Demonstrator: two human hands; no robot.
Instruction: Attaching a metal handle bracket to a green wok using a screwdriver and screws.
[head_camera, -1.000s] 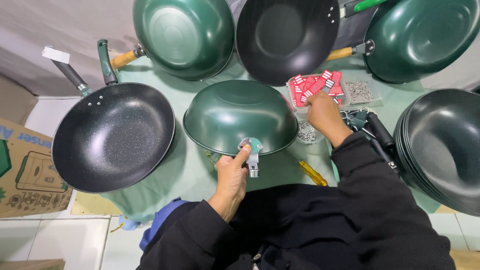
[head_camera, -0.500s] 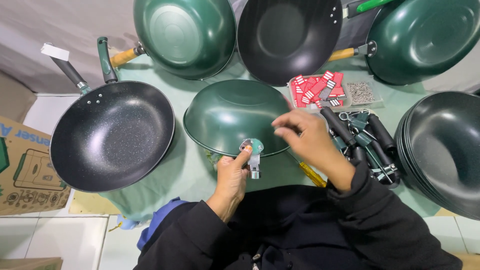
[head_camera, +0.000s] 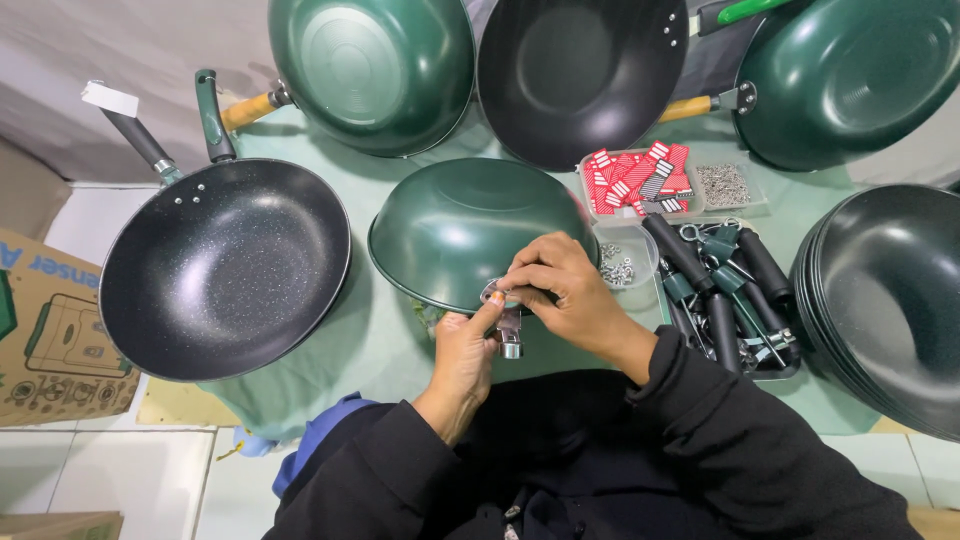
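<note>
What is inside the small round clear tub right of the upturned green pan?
The clear tub holds small silvery fasteners. The right hand covers its near-left edge, so anything there is hidden.

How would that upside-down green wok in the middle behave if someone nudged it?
The green wok rests rim-down on the cloth-covered table, so it would probably slide rather than roll or tip. Its glossy dome looks slippery to grip. The left hand and right hand pinch a metal bracket at its rim, likely steadying it.

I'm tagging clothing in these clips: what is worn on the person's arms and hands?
Both arms are in long black sleeves that end at the wrists. The left hand and right hand are bare: no gloves, rings or watch show.
</note>
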